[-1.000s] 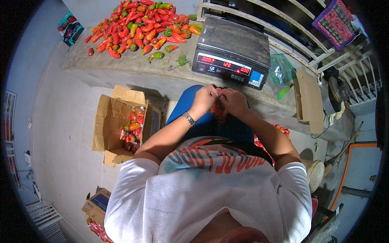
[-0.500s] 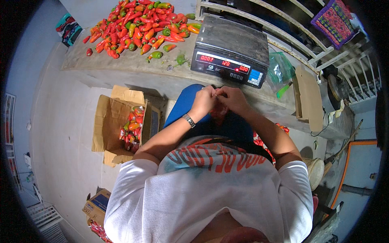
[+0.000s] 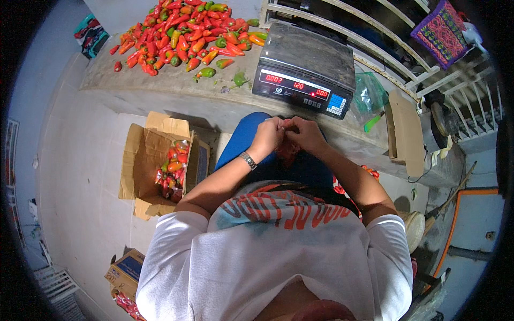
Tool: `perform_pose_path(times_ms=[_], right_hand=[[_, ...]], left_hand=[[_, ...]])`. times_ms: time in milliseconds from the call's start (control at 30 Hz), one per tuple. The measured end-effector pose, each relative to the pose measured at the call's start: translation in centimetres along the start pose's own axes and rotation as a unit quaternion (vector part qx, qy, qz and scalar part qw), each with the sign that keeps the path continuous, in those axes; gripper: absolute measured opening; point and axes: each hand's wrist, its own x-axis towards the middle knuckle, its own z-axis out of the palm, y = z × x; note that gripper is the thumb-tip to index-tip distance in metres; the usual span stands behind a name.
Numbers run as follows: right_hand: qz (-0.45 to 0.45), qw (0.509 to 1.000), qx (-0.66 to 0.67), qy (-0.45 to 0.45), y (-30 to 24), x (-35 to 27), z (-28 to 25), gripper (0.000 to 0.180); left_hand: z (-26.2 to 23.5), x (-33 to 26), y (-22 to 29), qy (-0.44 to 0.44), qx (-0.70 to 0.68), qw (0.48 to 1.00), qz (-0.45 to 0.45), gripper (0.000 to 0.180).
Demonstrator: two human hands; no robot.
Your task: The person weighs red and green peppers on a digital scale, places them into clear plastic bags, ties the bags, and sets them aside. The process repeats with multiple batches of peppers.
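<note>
At the near edge of the concrete counter [image 3: 176, 88], just below the digital scale [image 3: 305, 69], both hands meet over the person's lap. The left hand [image 3: 267, 136] and right hand [image 3: 305, 134] are drawn together with fingers curled in and fingertips touching; something small is pinched between them, too hidden to identify, though red, bag-like material [image 3: 288, 152] shows directly beneath. Whether either hand fully closes on it cannot be told. Compared with a second ago the hands have barely shifted: they remain joined at the same spot, with only slight rework of the fingers. My judgement is that fine fingertip work on that small item continues and is not finished. A wristwatch [image 3: 247, 160] sits on the left wrist. The blue seat or bin [image 3: 241, 142] lies under the forearms. At the far left corner of the counter lies a heap of red, orange and green chilli peppers [image 3: 187, 32], untouched. An open cardboard box [image 3: 152, 160] holding bagged peppers stands on the floor to the left.
</note>
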Motion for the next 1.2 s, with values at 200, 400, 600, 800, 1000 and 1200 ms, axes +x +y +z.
perform_pose_path(times_ms=[200, 400, 600, 800, 1000, 1200], right_hand=[[-0.034, 0.999, -0.026, 0.011, 0.3, 0.4, 0.5, 0.019], [-0.039, 0.996, -0.074, 0.017, 0.8, 1.1, 1.4, 0.017], [-0.014, 1.000, -0.009, 0.024, -0.3, -0.3, 0.5, 0.019], [-0.063, 0.996, -0.057, 0.033, 0.3, -0.2, 0.7, 0.021], [-0.051, 0.993, -0.101, 0.029, 0.7, 0.7, 2.0, 0.020], [-0.077, 0.993, -0.078, 0.039, 0.8, 0.5, 2.5, 0.020]], left_hand=[[0.1, 0.3, -0.6, -0.026, 0.004, 0.999, -0.033, 0.009], [0.9, -0.3, -2.3, 0.039, 0.008, 0.998, 0.042, 0.008], [-0.5, -0.2, 0.7, -0.058, -0.178, 0.967, -0.173, 0.006], [0.7, 0.1, -1.1, -0.021, -0.212, 0.961, -0.174, 0.007], [0.2, -0.8, 0.5, 0.026, -0.108, 0.980, -0.167, 0.008], [0.1, -1.2, -0.5, -0.006, -0.215, 0.957, -0.194, 0.008]])
